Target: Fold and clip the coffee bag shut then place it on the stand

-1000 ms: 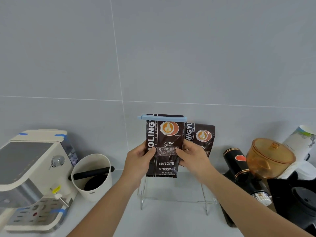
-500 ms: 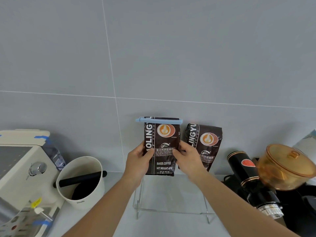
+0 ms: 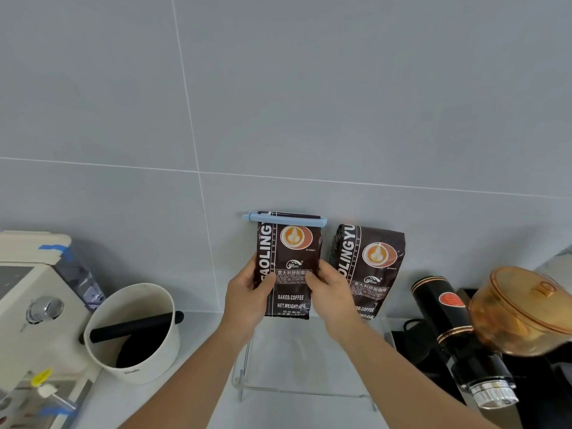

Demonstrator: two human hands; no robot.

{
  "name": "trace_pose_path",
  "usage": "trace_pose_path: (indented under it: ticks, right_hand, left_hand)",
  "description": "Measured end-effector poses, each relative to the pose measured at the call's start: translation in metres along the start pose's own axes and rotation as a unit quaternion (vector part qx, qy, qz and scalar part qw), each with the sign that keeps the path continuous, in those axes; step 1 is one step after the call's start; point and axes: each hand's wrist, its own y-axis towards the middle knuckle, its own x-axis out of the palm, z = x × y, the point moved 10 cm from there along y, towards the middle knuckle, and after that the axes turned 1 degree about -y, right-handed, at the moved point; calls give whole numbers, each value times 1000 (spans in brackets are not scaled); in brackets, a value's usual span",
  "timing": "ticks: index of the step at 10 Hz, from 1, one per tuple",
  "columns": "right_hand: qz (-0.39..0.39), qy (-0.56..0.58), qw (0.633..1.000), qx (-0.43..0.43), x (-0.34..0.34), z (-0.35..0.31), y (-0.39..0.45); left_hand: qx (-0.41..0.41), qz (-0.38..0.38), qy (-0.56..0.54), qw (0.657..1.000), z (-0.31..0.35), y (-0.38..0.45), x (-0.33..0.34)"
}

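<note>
**Clipped coffee bag held upright over the stand, not yet confirmed seated**

Nearest the camera, the front rail of the clear stand (image 3: 305, 393) is seen on the white counter; all positions below are referred to this stand. Above its shelf, the left hand (image 3: 247, 294) and right hand (image 3: 329, 294) are closed on the two side edges of the coffee bag (image 3: 289, 267), thumbs laid across the front panel and the remaining fingers wrapped behind, out of sight. The bag is held upright over the left part of the stand, its lower seam level with or just above the shelf; contact cannot be told. Its top is folded over and closed by a blue clip (image 3: 284, 218) lying level across the full width.

On the right part of the stand, just beside the held bag and apart from it, a second coffee bag (image 3: 370, 267) is leaned back toward the tiled wall (image 3: 278, 103).

Left of the stand, a white knock box (image 3: 136, 332) and, beyond it, an espresso machine (image 3: 34, 308) are noted. Right of the stand, a black grinder with an amber hopper (image 3: 520, 311) is noted.

Handling, as judged: the bag appears partly filled, soft-sided and glossy, hence liable to slump or slide. A hold at mid-height on both edges is considered sound; lifting by the clip is not advised, since it may slip off the fold
</note>
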Motion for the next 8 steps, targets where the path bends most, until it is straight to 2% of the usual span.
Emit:
trace_pose_path:
  ticks: [3,5,7,8]
  right_hand:
    - [-32,15,999,12,7,-1,-10]
    - [-50,27,998,28,1,-8,-22]
    - [-78,58,995,32,-5,-30,-42]
    - [-72,131,987,57,-15,-37,-54]
  left_hand:
    - [-25,11,91,995,2,2,-2]
    - [-51,11,107,993,10,-6,-5]
    - [-81,12,34,996,23,-19,-19]
    - [-105,6,-46,993,31,-35,-25]
